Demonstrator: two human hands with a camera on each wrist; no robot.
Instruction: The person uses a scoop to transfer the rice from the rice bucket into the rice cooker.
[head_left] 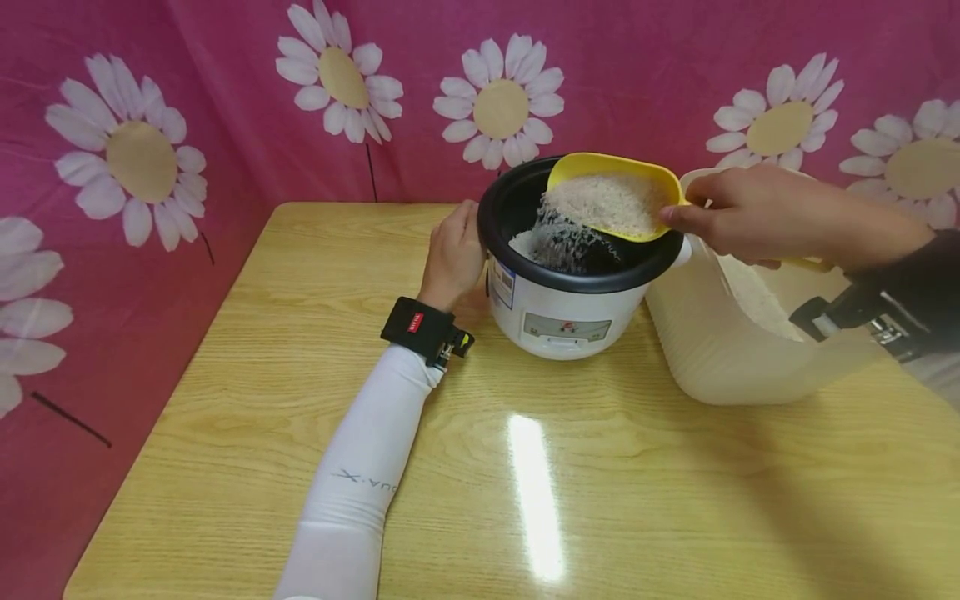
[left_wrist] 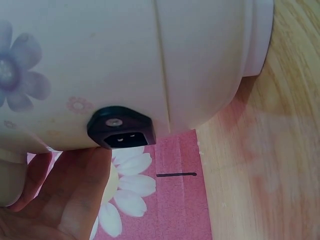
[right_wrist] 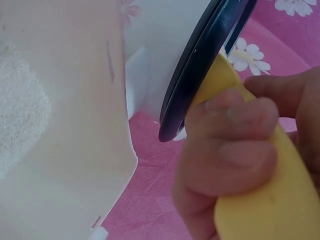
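Observation:
My right hand grips the handle of a yellow scoop, fingers curled round it in the right wrist view. Tilted over the rice cooker's mouth, the scoop carries a heap of rice, and grains stream from its left lip into the black interior. The white rice cooker has a black rim, and some rice shows inside it. At its left side my left hand holds the cooker near the rim, by a white side handle in the left wrist view. Part of the left fingers is hidden behind the cooker.
Right of the cooker stands a large cream bin with rice in it, below my right forearm. A power socket sits on the cooker's side. The wooden table meets a pink flowered cloth at the back and left.

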